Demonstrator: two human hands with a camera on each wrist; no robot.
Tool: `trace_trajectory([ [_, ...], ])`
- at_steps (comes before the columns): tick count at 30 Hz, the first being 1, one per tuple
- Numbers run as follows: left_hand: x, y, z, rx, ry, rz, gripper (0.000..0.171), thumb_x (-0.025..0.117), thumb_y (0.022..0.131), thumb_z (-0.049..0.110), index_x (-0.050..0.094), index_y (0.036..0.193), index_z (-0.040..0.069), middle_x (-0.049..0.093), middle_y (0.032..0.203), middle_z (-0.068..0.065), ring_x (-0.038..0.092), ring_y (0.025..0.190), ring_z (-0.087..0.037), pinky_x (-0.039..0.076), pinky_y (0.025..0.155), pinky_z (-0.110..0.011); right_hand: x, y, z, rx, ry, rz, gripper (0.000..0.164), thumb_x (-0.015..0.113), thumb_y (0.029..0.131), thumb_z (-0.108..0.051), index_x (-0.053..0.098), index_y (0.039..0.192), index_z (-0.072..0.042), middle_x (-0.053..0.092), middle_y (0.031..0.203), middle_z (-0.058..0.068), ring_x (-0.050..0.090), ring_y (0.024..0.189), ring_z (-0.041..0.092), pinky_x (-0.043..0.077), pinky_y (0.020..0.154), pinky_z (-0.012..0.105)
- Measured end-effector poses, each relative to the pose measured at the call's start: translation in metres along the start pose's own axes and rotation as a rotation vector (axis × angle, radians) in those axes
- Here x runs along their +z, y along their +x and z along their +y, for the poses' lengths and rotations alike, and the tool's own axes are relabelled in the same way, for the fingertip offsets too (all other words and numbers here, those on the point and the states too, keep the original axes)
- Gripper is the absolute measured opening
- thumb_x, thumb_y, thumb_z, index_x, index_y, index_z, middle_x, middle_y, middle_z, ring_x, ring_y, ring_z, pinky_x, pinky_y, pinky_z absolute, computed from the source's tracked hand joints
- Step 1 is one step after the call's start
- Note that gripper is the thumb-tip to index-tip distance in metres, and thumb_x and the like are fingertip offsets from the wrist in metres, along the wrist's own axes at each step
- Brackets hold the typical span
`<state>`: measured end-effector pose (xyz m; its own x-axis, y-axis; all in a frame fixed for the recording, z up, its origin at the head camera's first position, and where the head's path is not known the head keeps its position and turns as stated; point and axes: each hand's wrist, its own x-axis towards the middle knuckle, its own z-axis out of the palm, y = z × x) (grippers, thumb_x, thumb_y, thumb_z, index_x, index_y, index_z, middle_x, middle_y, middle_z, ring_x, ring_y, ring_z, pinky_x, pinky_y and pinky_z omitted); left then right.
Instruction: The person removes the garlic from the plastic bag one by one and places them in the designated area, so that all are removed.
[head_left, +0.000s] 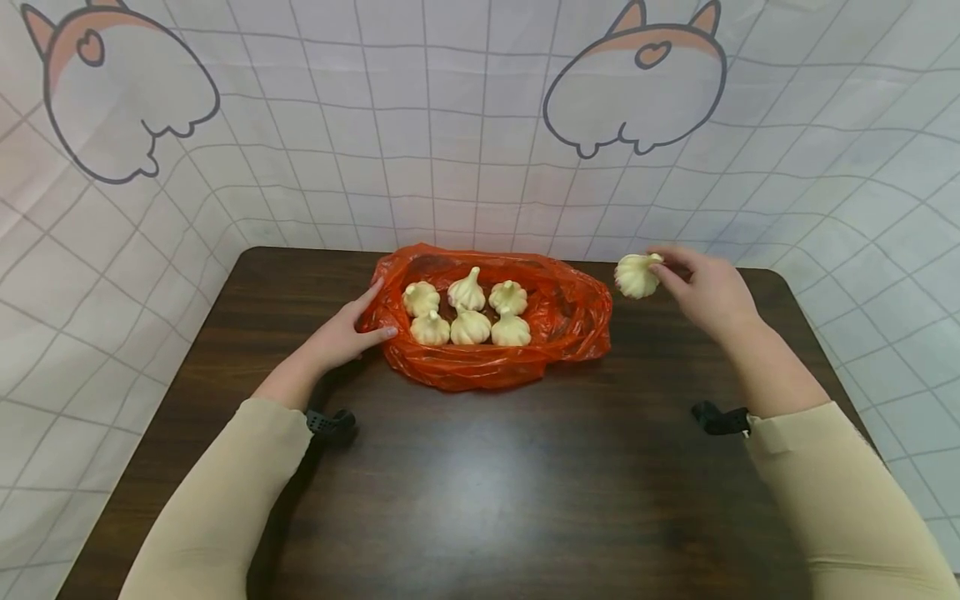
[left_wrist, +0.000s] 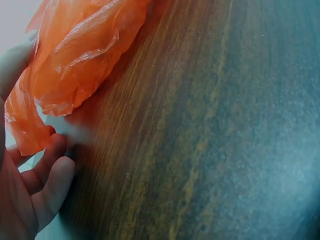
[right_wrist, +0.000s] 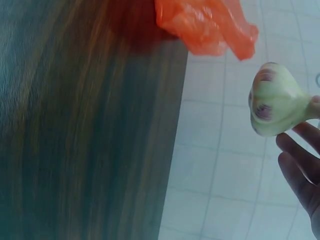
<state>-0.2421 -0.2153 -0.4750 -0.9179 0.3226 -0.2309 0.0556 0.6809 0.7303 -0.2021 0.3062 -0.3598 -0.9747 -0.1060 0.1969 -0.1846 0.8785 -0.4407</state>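
Note:
My right hand (head_left: 708, 292) pinches a garlic bulb (head_left: 637, 276) by its stem, above the table to the right of the bag. In the right wrist view that garlic bulb (right_wrist: 277, 102) shows purple patches. An open red-orange plastic bag (head_left: 480, 371) lies at the back of the table, with several garlic bulbs (head_left: 470, 327) in two rows at its left and middle. My left hand (head_left: 341, 337) holds the bag's left end. Up close, in the left wrist view, the bag's plastic (left_wrist: 85, 60) sits between thumb and fingers; some fingertips are hidden behind it.
The dark wooden table (head_left: 480, 483) reaches back to a white tiled-pattern curtain (head_left: 480, 167) with cartoon animal drawings. A black wrist strap device is on each arm, at the left wrist (head_left: 330, 423) and at the right wrist (head_left: 720, 418).

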Motion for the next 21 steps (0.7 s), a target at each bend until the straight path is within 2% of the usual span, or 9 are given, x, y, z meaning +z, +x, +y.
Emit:
trace_trajectory([
  [8, 0.001, -0.001, -0.001, -0.001, -0.006, 0.003, 0.091, 0.062, 0.087, 0.065, 0.004, 0.155, 0.049, 0.016, 0.16, -0.02, 0.051, 0.104, -0.037, 0.054, 0.065, -0.036, 0.005, 0.008, 0.017, 0.003, -0.004, -0.066, 0.042, 0.052, 0.103, -0.04, 0.06, 0.135, -0.013, 0.065, 0.123, 0.022, 0.061, 0.107, 0.04, 0.045, 0.085, 0.059],
  [19, -0.003, -0.002, 0.004, -0.044, -0.009, -0.011, 0.093, 0.064, 0.087, 0.064, 0.006, 0.157, 0.047, 0.023, 0.152, -0.024, 0.056, 0.084, -0.034, 0.055, 0.064, -0.037, 0.035, 0.023, 0.043, 0.023, -0.018, -0.177, 0.04, 0.052, 0.104, -0.035, 0.058, 0.134, -0.011, 0.063, 0.124, 0.021, 0.059, 0.109, 0.039, 0.045, 0.087, 0.058],
  [21, -0.004, -0.002, 0.005, -0.053, -0.023, -0.023, 0.093, 0.065, 0.087, 0.063, 0.006, 0.157, 0.047, 0.021, 0.153, -0.024, 0.056, 0.087, -0.035, 0.056, 0.064, -0.037, 0.04, 0.024, 0.045, 0.032, -0.025, -0.187, 0.039, 0.052, 0.104, -0.036, 0.059, 0.134, -0.012, 0.064, 0.123, 0.022, 0.059, 0.109, 0.039, 0.045, 0.087, 0.058],
])
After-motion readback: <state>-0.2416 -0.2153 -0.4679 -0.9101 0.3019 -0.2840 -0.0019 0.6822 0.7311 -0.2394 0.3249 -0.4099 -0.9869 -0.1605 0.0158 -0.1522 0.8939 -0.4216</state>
